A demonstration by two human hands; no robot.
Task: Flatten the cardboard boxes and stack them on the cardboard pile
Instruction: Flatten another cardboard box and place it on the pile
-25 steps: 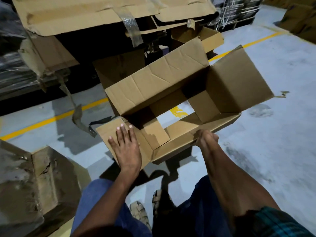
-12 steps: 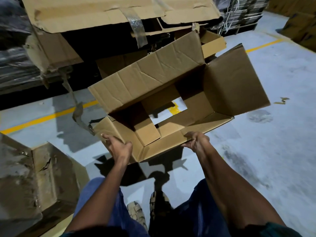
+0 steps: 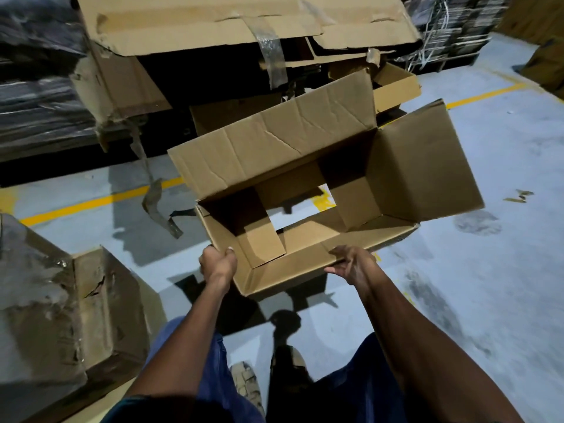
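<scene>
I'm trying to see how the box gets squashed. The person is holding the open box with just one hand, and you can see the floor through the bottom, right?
Not quite. The head view shows both hands on the box: the left hand grips its near left corner and the right hand holds its near edge. The rest is right: the floor shows through the gap in the bottom.

There is only one view, from a wide-angle camera on the person's head. It looks forward and steeply down, over the two forearms to the grey floor (image 3: 503, 270). The open box (image 3: 305, 166) fills the middle, close to the lens. The person's own legs and feet are at the near edge. The far edge reaches the cardboard pile (image 3: 232, 22). Straight lines bend toward the corners.
</scene>
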